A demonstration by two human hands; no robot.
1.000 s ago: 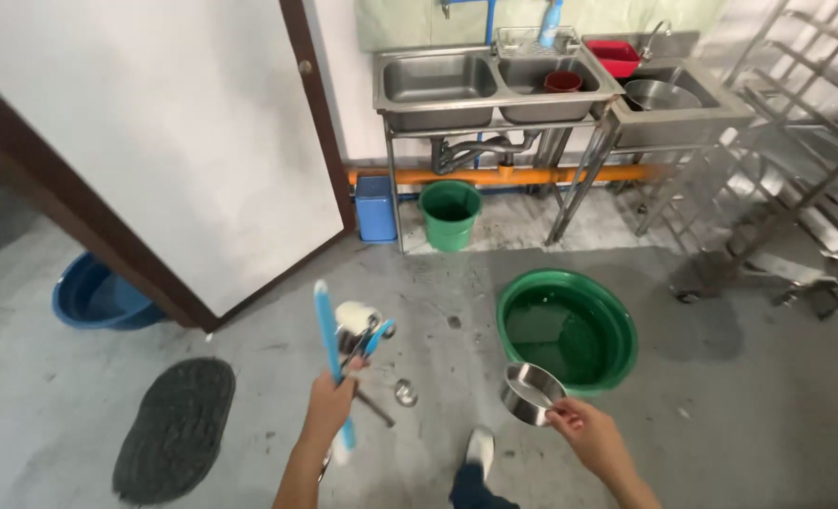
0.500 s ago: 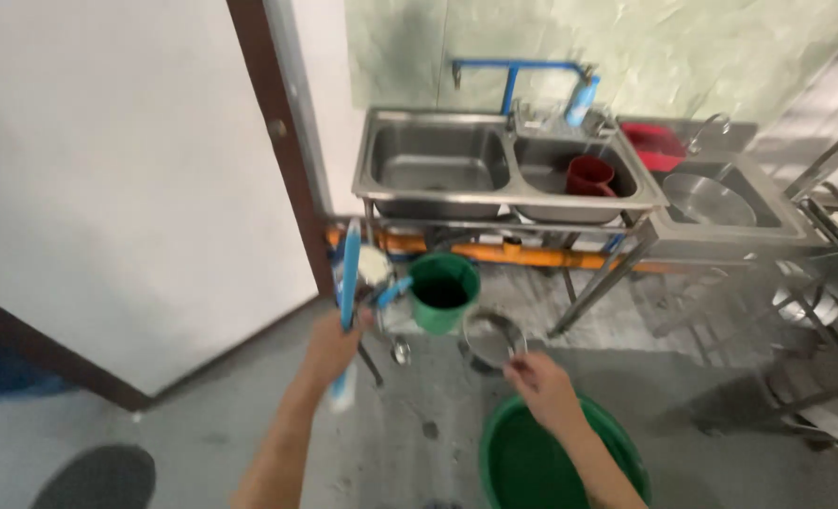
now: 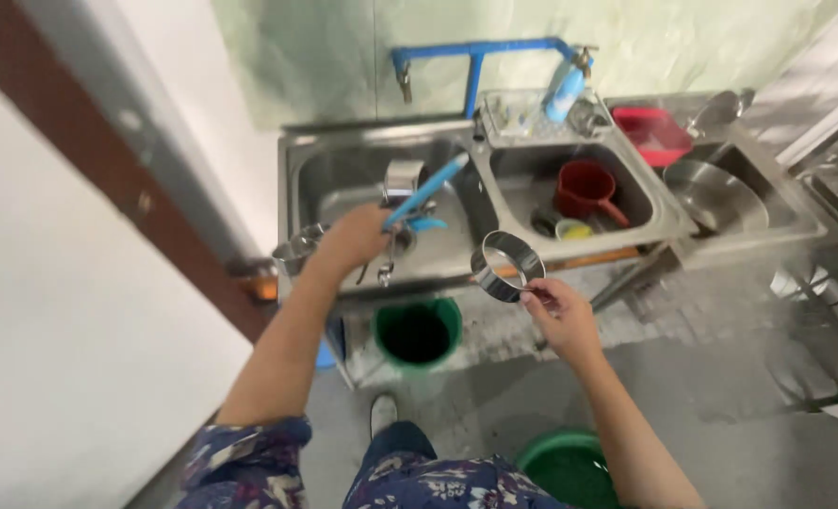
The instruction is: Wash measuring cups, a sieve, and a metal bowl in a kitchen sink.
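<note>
One head-worn camera looks steeply down and forward from standing height at a double sink (image 3: pixel 475 203) against the wall. Both forearms enter from the bottom edge; the sink lies near, at arm's reach.

A plain washing-up kitchen: a steel double sink (image 3: pixel 381 155), blue water pipe (image 3: pixel 480 52), bare concrete floor (image 3: pixel 720 377).

A jug (image 3: pixel 584 189) sits in the sink's (image 3: pixel 480 250) right basin; a bucket (image 3: pixel 417 332) stands below.
</note>
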